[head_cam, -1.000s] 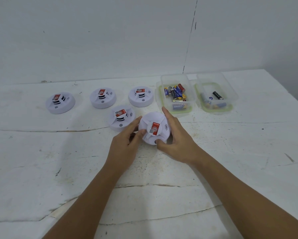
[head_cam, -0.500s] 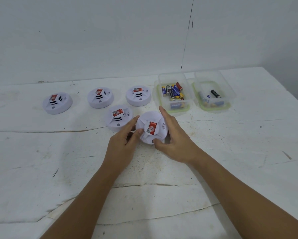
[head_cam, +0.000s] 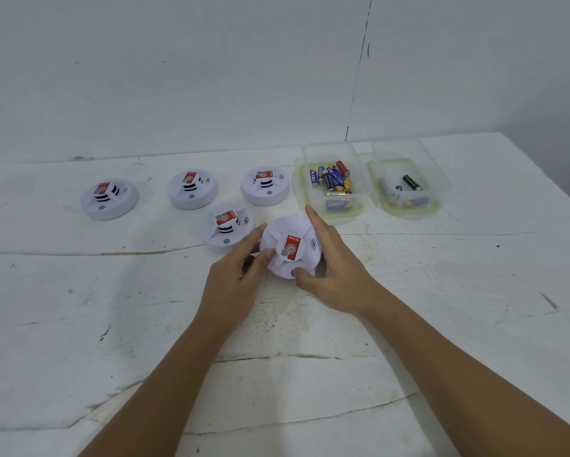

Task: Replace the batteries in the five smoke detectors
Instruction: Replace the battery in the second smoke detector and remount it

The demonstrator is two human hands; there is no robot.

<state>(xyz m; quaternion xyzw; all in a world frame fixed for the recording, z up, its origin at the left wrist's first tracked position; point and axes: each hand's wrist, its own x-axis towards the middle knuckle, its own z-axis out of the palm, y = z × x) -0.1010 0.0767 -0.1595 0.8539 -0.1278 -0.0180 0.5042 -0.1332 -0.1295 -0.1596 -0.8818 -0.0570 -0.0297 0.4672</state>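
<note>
A view from above looks down on a white, cracked table [head_cam: 79,324] set against a pale wall. Two bare forearms reach in from the bottom of the frame toward the middle.

Both hands grip one round white smoke detector [head_cam: 290,247] at the centre of the frame. It is tilted so that its face, with a red label and a small code sticker, points toward the camera. The left hand [head_cam: 234,285] curls around its left edge, thumb pressed on the front rim and fingers tucked behind. The right hand [head_cam: 334,272] wraps the right edge, index finger stretched up along the side and thumb pressing the lower rim. Whether its lower edge rests on the table cannot be told.

A second detector [head_cam: 227,227] lies flat on the table just to the left of the held one, nearly touching the left hand's fingers. Three more sit in a row further up the frame: one at far left [head_cam: 109,199], one in the middle [head_cam: 193,189] and one to the right [head_cam: 266,185]. Each carries a red label on its raised centre.

In the upper right stand two clear plastic containers with green rims. The nearer-to-centre container [head_cam: 310,156] holds a heap of mixed batteries [head_cam: 331,179]. The right container [head_cam: 438,173] holds only a few batteries [head_cam: 405,192], one of them black.
</note>
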